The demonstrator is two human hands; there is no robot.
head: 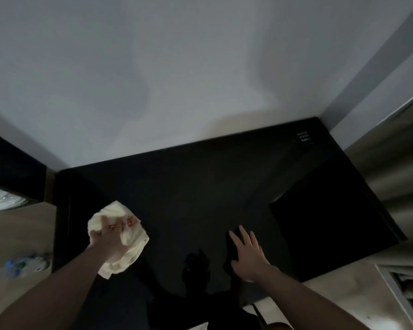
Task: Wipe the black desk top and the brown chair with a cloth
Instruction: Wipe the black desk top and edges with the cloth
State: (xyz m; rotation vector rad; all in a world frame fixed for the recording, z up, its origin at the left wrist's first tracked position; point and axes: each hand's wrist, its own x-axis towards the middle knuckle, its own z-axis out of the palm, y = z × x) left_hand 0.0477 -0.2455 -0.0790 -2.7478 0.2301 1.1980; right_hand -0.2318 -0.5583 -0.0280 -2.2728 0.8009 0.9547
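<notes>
— While the matte black rectangular desk top (200,182) is seen from above, set into a corner of pale grey walls (177,67), where is the cloth found?

— A crumpled cream-white cloth with red printed characters (126,234) is held bunched in the left hand (107,239), near the desk's left front part. The fingers are curled around the fabric, and loose folds are left hanging below the wrist. Whether the cloth is pressed on the surface or held just above it cannot be told.

— And how is the right hand (247,254) shown?

— It is laid flat, palm down, fingers spread and pointing toward the wall; nothing is gripped in it. It is placed toward the desk's front edge, well apart from the cloth. A dark shadow is cast beside it on the surface.

— What else is recorded on the desk?

— A small square panel with pale markings (305,138) is set in the far right corner; its detail is too small to be read. A darker rectangular area is seen at the right side.

— And around it?

— Light wood-toned flooring (14,234) is seen at left, with blurred blue-capped plastic bottles (12,267) lying on it. The brown chair cannot be made out with certainty.
</notes>
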